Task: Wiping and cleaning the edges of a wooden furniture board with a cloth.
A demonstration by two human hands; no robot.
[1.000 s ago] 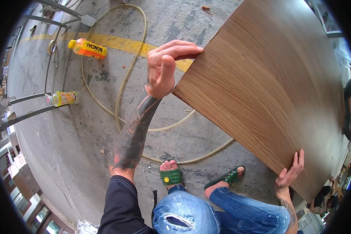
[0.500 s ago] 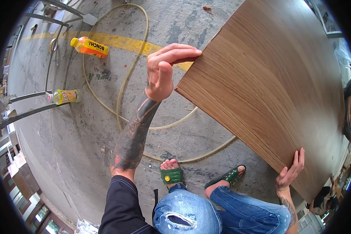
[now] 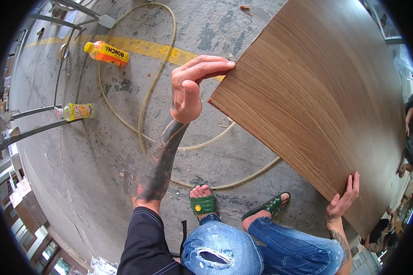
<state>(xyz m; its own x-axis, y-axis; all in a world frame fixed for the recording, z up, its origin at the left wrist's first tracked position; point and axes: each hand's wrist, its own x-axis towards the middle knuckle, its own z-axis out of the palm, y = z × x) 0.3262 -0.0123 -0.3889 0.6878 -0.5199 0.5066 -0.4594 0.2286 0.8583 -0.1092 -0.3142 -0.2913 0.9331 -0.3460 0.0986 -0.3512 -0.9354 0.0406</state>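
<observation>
A large wood-grain panel (image 3: 298, 96) fills the right half of the view, tilted, with its corner pointing left. My left hand (image 3: 191, 89) is at the panel's left edge, above that corner. Its straight fingers touch the edge with their tips, and the thumb stands apart. On the panel's lower edge lies my right hand (image 3: 344, 199). The fingers are stretched over the wood-grain face, with the thumb spread off near the edge. What supports the panel from beneath is hidden.
A pale hose (image 3: 174, 32) loops across the concrete floor. An orange drink bottle (image 3: 106, 53) and a clear bottle with a yellow label (image 3: 78, 112) lie at left, near a metal frame (image 3: 36, 112). Other people (image 3: 412, 130) are at the right rim.
My left hand has shifted slightly left and stays at the panel's edge. The panel's corner sits a little higher. At the right rim, a person's hand has come into sight beside the panel.
</observation>
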